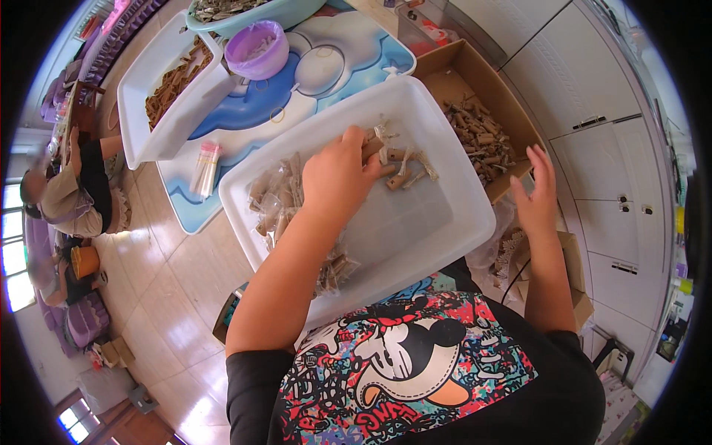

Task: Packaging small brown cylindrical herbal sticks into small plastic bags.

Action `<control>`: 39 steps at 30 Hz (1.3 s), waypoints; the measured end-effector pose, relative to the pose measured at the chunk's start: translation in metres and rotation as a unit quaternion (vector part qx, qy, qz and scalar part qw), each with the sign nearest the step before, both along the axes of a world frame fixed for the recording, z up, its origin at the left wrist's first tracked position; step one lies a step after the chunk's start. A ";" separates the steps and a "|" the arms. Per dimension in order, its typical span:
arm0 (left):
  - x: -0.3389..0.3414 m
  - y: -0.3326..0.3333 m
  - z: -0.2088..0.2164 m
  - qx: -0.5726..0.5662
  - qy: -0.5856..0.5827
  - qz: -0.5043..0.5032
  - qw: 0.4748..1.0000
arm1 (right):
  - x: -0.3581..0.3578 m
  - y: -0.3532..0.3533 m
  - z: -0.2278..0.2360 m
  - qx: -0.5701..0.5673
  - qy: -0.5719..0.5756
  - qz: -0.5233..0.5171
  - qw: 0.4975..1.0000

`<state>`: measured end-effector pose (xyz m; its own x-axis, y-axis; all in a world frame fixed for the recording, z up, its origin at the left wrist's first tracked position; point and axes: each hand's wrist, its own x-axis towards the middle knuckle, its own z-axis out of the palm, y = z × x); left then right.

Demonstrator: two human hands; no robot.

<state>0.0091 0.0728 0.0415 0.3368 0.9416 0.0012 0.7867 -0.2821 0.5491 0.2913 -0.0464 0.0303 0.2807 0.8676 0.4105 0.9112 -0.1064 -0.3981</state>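
Note:
Inside a white plastic tray [460,230], my left hand [334,178] has its fingers curled round a small brown tube [371,149] with pale threads at its end. More loose brown tubes [398,179] with frayed string ends lie just right of its fingertips. Clear plastic packets [276,200] of similar brown pieces fill the left side of the tray, and a few more lie under my left forearm. My right hand [535,194] is raised beyond the tray's right side, its fingers apart and nothing in them. Close by it stands a cardboard box [512,104] heaped with more brown tubes [478,141].
A blue and white patterned table [311,52] carries a white bin [141,111] of brown sticks, a purple bowl [276,63], a teal basin [237,21] and a bundle of plastic sleeves [206,169]. White cabinets [593,148] line the right. Two people sit far left.

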 end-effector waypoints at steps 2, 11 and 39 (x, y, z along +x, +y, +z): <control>-0.006 -0.009 0.010 0.018 -0.039 -0.011 0.999 | -0.018 0.013 0.016 0.011 0.065 0.051 0.997; -0.020 -0.027 0.018 -0.173 -0.346 0.000 0.922 | -0.109 0.060 0.031 -0.082 0.216 0.282 0.931; -0.047 -0.040 0.020 -0.346 -0.550 0.123 0.750 | -0.140 0.066 0.036 -0.214 0.575 0.304 0.729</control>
